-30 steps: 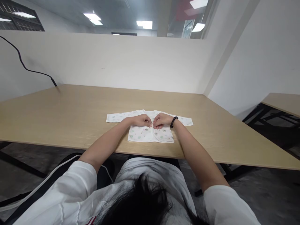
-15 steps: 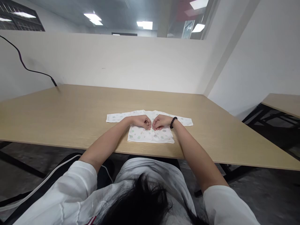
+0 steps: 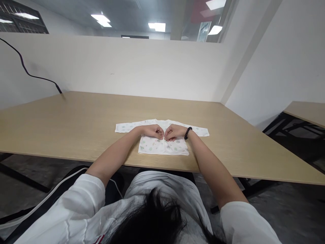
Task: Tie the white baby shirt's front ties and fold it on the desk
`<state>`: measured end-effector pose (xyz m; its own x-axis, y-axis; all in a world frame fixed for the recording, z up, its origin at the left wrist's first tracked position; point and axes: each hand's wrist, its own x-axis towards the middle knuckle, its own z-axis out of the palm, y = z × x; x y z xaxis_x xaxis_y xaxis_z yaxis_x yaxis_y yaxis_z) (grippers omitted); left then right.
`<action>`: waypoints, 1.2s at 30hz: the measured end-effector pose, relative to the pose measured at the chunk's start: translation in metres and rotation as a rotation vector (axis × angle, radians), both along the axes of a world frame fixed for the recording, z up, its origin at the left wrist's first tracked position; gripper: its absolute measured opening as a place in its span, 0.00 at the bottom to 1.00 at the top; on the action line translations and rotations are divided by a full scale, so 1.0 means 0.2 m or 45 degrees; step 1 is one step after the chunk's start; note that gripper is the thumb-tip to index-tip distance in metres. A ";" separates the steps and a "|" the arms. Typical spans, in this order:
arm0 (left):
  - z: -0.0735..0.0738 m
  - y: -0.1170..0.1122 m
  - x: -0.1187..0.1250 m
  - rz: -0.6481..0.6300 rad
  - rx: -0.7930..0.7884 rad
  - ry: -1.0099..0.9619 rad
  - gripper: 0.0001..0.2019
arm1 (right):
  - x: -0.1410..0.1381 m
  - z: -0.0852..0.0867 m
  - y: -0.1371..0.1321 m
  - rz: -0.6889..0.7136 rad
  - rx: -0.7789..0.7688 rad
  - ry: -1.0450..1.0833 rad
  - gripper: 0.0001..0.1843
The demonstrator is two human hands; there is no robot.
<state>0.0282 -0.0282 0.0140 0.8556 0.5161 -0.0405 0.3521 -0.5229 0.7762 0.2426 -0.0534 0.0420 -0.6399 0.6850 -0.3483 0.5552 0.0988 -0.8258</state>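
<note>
A small white baby shirt with a pale printed pattern lies flat on the wooden table, sleeves spread left and right. My left hand and my right hand meet at the middle of its front, knuckles almost touching. Both have their fingers curled in a pinch on the shirt's front opening. A dark bead bracelet is on my right wrist.
A white partition wall runs behind the table. A black cable hangs down at the far left corner. Another table with a black frame stands to the right. A white cord runs by my left side.
The curved front flap, which lay open near the hem a second ago, now lies flat and closed. My hands have drawn slightly closer together and hardly moved otherwise.
</note>
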 end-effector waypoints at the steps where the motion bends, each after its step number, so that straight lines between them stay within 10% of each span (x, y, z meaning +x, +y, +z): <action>1: 0.00 0.00 0.00 0.011 0.000 -0.004 0.13 | 0.00 0.00 0.00 -0.010 0.006 -0.010 0.12; 36: 0.01 0.01 0.01 0.057 -0.173 0.039 0.09 | -0.02 0.00 0.01 0.013 0.025 -0.011 0.08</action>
